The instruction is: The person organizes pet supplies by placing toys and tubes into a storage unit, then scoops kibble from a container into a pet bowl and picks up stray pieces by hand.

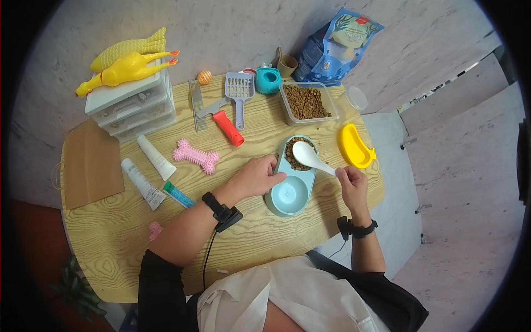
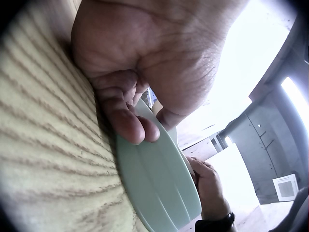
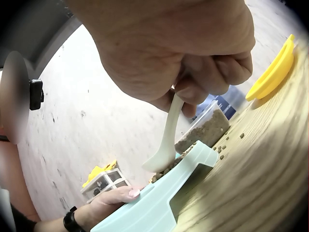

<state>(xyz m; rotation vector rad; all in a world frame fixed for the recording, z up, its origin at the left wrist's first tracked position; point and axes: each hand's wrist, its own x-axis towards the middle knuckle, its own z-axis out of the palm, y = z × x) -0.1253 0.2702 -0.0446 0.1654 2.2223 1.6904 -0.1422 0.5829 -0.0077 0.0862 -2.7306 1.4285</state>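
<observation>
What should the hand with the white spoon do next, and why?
Probably lift the white spoon back toward the clear tub of kibble. The right hand holds it over the feeder's filled cup, while the near cup looks bare. The left hand steadies the feeder's rim.

The head view is evenly and brightly lit, with soft, short shadows under the things on the desk (image 1: 110,243). A black fisheye ring crops its corners and bends the edges. In the left wrist view, hard glare above the left hand (image 2: 159,53) burns out the background; the palm is close and soft. The right wrist view is bright, with the right hand (image 3: 183,48) blurred and the wood grain smeared below it.
</observation>
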